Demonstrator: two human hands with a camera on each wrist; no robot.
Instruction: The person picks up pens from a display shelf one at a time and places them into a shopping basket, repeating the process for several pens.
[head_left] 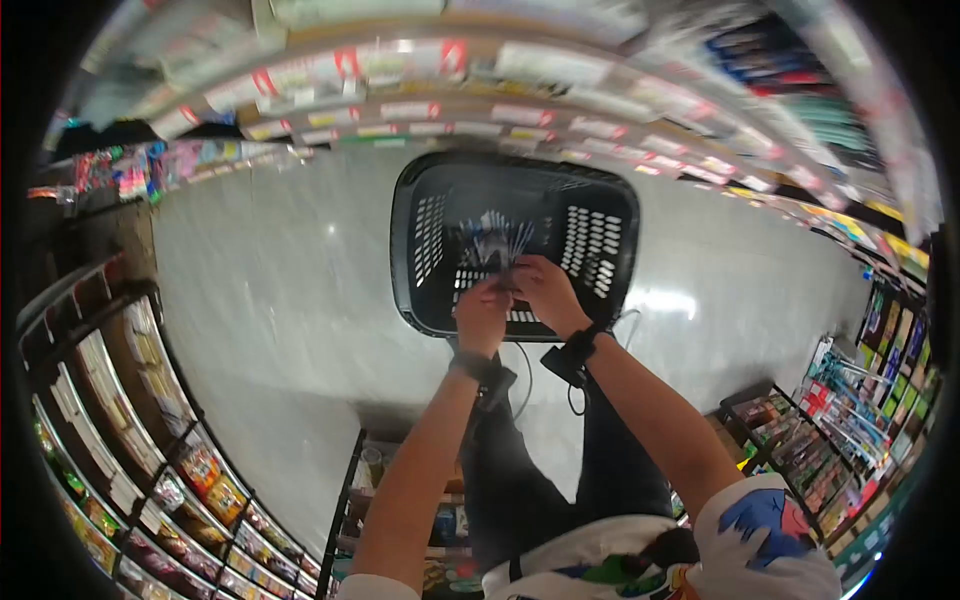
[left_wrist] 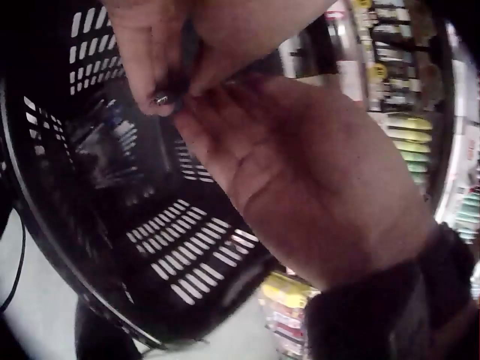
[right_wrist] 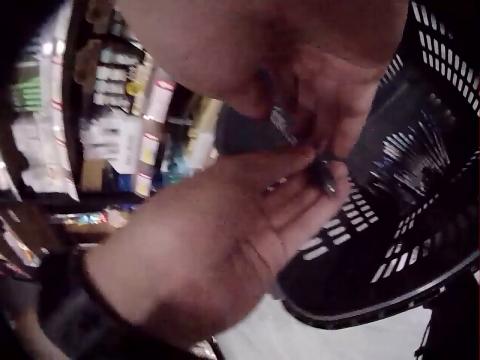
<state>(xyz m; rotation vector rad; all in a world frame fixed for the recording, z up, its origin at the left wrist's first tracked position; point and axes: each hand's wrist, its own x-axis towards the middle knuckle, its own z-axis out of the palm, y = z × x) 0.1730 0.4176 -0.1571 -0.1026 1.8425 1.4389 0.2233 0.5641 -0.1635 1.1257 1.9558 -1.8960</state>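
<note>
Both hands meet over the near side of a black shopping basket [head_left: 410, 300]. My left hand [head_left: 483, 312] and my right hand [head_left: 545, 290] pinch a small dark item with a shiny end between their fingertips. In the left wrist view the item [left_wrist: 161, 99] pokes out past the fingers; in the right wrist view its dark end [right_wrist: 326, 178] shows at the fingertips. I cannot tell its kind, as the fingers hide most of it. Below the hands, a bunch of slim, pale-tipped sticks [right_wrist: 412, 154] lies in the basket.
Shelves of packaged goods [head_left: 350, 75] with price strips run along the far side. More shelves stand at the left [head_left: 190, 450] and right [head_left: 800, 440]. Grey floor [head_left: 270, 260] surrounds the basket. A thin cable [head_left: 530, 375] hangs near the legs.
</note>
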